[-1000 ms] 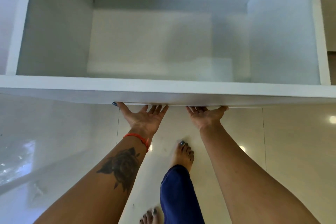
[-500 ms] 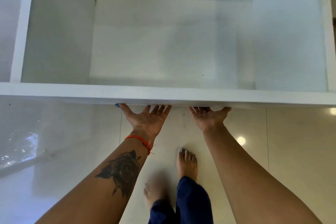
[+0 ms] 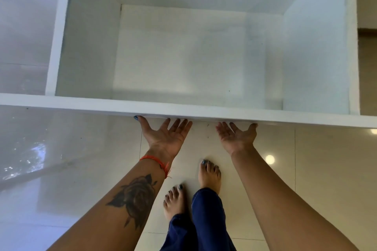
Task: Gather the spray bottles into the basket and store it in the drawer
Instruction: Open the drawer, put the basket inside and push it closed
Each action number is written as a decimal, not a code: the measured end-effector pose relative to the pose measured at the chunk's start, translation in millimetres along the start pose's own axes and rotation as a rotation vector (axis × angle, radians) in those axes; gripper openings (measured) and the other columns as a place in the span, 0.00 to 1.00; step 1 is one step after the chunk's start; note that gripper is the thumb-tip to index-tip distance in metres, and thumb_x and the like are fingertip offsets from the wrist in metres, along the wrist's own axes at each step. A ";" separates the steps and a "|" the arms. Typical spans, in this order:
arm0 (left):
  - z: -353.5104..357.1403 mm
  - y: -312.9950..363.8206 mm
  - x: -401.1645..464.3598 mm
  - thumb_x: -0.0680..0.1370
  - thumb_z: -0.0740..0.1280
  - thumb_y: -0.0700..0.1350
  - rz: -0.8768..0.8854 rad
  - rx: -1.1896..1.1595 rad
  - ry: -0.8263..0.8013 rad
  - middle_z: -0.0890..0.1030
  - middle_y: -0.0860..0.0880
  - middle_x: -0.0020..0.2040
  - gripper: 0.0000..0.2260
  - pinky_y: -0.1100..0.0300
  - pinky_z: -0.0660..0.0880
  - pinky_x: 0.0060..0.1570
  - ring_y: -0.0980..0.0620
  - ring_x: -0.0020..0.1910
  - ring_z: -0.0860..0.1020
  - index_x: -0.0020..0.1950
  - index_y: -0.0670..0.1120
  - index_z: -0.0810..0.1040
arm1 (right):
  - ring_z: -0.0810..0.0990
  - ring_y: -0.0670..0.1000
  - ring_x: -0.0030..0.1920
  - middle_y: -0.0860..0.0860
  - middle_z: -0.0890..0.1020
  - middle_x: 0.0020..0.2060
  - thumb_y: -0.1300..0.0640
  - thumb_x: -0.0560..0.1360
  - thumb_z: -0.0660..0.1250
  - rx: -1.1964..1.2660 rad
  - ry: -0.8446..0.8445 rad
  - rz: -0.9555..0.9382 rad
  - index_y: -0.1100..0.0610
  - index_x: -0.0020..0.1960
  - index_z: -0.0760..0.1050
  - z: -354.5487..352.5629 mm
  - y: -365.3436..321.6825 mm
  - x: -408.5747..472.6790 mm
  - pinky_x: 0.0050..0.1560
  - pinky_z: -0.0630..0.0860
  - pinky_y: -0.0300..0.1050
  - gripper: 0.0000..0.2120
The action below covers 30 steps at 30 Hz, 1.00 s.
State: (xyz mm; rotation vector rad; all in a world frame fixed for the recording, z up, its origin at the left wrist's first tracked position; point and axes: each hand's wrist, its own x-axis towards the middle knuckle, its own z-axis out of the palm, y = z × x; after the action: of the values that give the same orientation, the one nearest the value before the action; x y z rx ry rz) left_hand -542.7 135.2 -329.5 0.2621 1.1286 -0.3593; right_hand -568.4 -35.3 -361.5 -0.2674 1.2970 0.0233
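Observation:
A large white drawer [image 3: 81,104] stands pulled out in front of me, and its pale floor [image 3: 183,57] is bare. My left hand [image 3: 165,136], with a red thread at the wrist, is palm-up with its fingertips hooked under the drawer's front edge. My right hand [image 3: 234,136] holds the same edge a little to the right, also palm-up. No basket or spray bottle is in view.
My bare feet [image 3: 210,175] stand on beige floor tiles [image 3: 326,169] just below the drawer front. A glossy white surface [image 3: 40,159] with reflections fills the left side. A brown strip of wall or furniture [image 3: 367,67] lies past the drawer's right wall.
The drawer has slid further out towards me, so more of its floor shows. Both hands stay under the front edge. My left foot has stepped back beside the right one.

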 end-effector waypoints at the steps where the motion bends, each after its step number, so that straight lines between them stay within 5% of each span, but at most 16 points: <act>1: 2.1 1.8 -7.7 0.66 0.62 0.71 0.002 -0.001 0.005 0.62 0.36 0.73 0.47 0.38 0.66 0.66 0.33 0.69 0.65 0.74 0.43 0.57 | 0.67 0.62 0.68 0.63 0.66 0.69 0.34 0.76 0.48 -0.008 -0.001 -0.002 0.64 0.71 0.59 1.2 0.9 -10.3 0.68 0.64 0.55 0.37; 14: 75.5 31.8 -152.6 0.67 0.62 0.72 0.113 -0.061 0.084 0.68 0.36 0.68 0.45 0.37 0.67 0.64 0.34 0.64 0.69 0.72 0.41 0.61 | 0.70 0.64 0.64 0.65 0.70 0.65 0.35 0.75 0.52 0.060 0.116 -0.069 0.67 0.67 0.63 70.2 -17.6 -198.0 0.63 0.69 0.60 0.37; 22: 142.5 46.3 -227.6 0.75 0.58 0.65 0.315 0.209 0.190 0.50 0.42 0.78 0.36 0.45 0.57 0.73 0.38 0.75 0.54 0.76 0.49 0.50 | 0.66 0.64 0.68 0.66 0.63 0.71 0.40 0.78 0.54 -0.070 0.105 -0.172 0.65 0.72 0.56 116.3 -33.1 -275.1 0.68 0.66 0.57 0.34; 30: 219.9 57.4 -215.7 0.78 0.60 0.57 0.420 0.545 -0.002 0.60 0.43 0.75 0.28 0.48 0.65 0.69 0.40 0.72 0.63 0.74 0.46 0.59 | 0.68 0.63 0.67 0.63 0.67 0.69 0.43 0.78 0.56 -0.231 -0.057 -0.309 0.65 0.69 0.63 174.3 -50.4 -262.5 0.68 0.66 0.56 0.29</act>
State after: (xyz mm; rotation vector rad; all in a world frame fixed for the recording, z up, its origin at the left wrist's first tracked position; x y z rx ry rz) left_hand -418.8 135.4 -41.7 0.9622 0.9262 -0.2847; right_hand -467.0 -13.0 -59.8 -0.6582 1.1847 -0.0818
